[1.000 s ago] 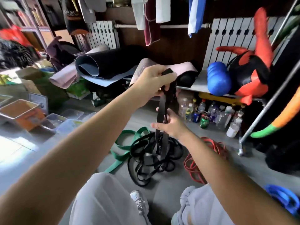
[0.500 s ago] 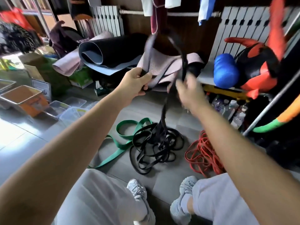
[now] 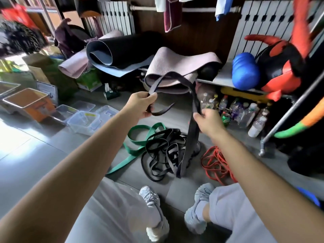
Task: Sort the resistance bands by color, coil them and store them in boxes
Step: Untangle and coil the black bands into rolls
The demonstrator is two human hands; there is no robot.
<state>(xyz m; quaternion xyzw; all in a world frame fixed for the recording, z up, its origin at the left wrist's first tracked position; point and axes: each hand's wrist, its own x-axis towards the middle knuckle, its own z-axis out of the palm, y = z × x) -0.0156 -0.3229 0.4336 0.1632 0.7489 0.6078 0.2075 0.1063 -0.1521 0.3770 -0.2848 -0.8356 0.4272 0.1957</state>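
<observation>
Hands, two: left hand point(image 3: 140, 106) and right hand point(image 3: 207, 122) fingers clamped on one black band point(image 3: 192, 130).

I see black band point(image 3: 192, 135): matt, rubbery, smooth. Green band point(image 3: 135, 140): flat, dull rubber. Floor point(image 3: 43, 155): smooth grey, shiny where light hits. Boxes point(image 3: 84, 121): clear plastic, glossy. Pink mat point(image 3: 175, 62): rough, ribbed. Radiator point(image 3: 263, 20): white metal. Trousers point(image 3: 108, 213): soft pale cloth.

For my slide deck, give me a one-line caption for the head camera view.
Left hand and right hand loop a black resistance band above black, green and red bands on the floor.
</observation>
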